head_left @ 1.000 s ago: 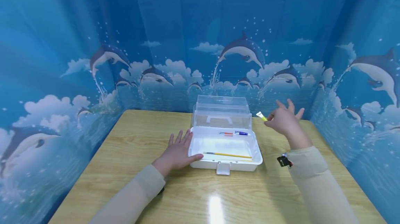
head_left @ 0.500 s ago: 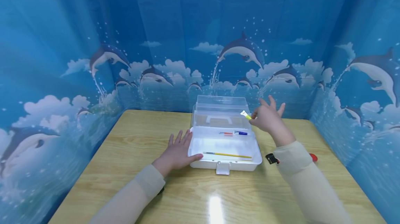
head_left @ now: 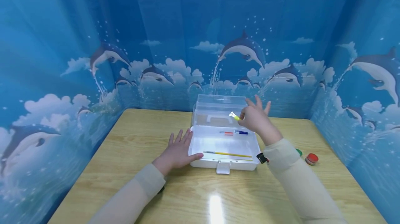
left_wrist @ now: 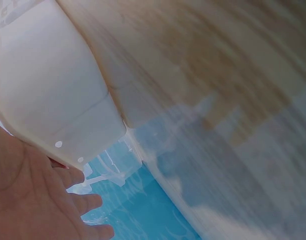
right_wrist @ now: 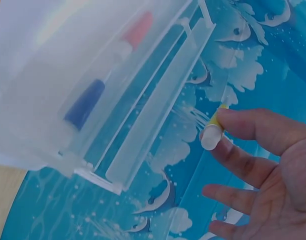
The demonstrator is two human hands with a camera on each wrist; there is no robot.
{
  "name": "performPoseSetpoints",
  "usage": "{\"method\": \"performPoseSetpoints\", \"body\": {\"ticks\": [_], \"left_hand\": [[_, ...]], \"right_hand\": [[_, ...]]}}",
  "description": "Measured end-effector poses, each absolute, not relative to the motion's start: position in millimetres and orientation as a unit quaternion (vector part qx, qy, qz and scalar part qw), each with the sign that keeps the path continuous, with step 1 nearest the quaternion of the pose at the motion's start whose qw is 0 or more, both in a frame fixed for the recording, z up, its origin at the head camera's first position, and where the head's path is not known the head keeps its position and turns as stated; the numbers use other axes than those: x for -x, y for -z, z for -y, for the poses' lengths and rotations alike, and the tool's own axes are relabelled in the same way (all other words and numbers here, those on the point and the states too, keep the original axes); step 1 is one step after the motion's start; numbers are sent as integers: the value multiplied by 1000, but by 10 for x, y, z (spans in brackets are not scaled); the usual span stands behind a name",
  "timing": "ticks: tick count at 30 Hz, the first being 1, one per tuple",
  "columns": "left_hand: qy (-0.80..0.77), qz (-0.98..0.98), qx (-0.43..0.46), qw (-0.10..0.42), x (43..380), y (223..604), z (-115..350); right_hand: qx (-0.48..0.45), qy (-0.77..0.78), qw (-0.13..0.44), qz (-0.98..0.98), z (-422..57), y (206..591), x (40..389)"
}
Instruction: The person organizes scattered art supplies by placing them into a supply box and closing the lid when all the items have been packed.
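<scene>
My right hand (head_left: pixel 254 118) pinches a small yellow paint tube (head_left: pixel 235 116) between thumb and index finger, the other fingers spread. It is held above the back right of an open white plastic box (head_left: pixel 203 165). In the right wrist view the white cap of the yellow tube (right_wrist: pixel 211 137) faces the camera. My left hand (head_left: pixel 176 152) rests on the box's left side with straight fingers, the thumb over the front corner. Inside the box, a red paint tube (head_left: pixel 228 133) and a blue paint tube (head_left: pixel 243 132) lie along the back wall, and a yellow paintbrush (head_left: pixel 231 154) lies near the front.
The box's clear lid (head_left: pixel 218 107) stands tilted back behind it, and its latch (head_left: pixel 223 168) hangs at the front. A red-lidded jar (head_left: pixel 311 159) and a partly hidden green lid (head_left: pixel 299 152) stand right of my right forearm. A dolphin-print curtain (head_left: pixel 175 26) encloses the wooden table.
My right hand has moved left with the yellow paint tube, from beside the box to above its back right. The red-lidded jar and green lid have come into view. My left hand stays put.
</scene>
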State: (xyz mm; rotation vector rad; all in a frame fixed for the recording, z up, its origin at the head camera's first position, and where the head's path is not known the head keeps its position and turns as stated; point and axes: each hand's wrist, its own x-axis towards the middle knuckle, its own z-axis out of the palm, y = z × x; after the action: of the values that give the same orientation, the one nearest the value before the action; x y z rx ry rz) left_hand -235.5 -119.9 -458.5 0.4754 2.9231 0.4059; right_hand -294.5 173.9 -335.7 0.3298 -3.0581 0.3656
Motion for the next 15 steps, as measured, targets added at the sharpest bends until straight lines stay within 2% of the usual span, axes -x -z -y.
{"method": "performPoseSetpoints", "body": {"ticks": [15], "left_hand": [[-135, -975, -160, 73, 2326, 4534, 1186]], "right_hand": [[-177, -101, 36, 978, -1490, 3512, 3018]]}}
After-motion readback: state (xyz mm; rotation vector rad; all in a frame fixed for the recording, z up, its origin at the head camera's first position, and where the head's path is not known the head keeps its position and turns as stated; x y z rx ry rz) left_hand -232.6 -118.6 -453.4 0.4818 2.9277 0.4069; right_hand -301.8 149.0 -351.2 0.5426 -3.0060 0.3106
